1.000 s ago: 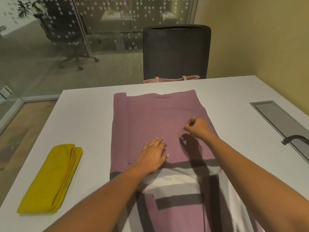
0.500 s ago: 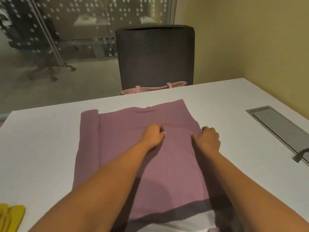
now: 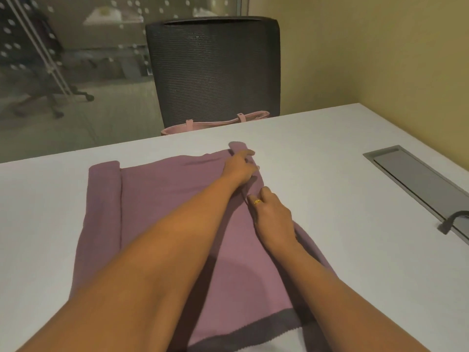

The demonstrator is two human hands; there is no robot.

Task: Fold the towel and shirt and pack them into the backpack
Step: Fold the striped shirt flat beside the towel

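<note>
1. Far left, behind the glass wall (image 3: 76,72), there's a blurry office chair (image 3: 50,97) on wheels out in the next room. The glass has a white dot pattern on it.
2. On the table (image 3: 330,199), the shirt (image 3: 157,212) lies flat, mauve, with its left edge already folded in as a narrow strip. A dark band and then a white part show at the near end, bottom of frame.
3. Both forearms run diagonally across the shirt and cover a good chunk of its middle and right side, so the fabric under them can't be seen.
4. Left hand (image 3: 241,168) is at the shirt's far right corner, fingers closed down on the edge of the cloth, which bunches up a bit right there.
5. Right hand (image 3: 274,219), with a gold ring (image 3: 257,201), sits just behind the left one on the same right edge. Its fingers are curled onto the fabric, looks like a pinch, though the fingertips are partly hidden.
6. Past the table's far edge, a black mesh chair (image 3: 215,69) is pushed up close, and a pink bag (image 3: 215,124) sits on its seat, only the top rim and two strap tabs peeking over the tabletop.
7. Right side of the table has a grey cable hatch (image 3: 416,184) set flush in the top, with a dark cable (image 3: 454,219) curling out of it.
8. Table is plain white. The wall (image 3: 368,52) behind and to the right is yellowish-green.
</note>
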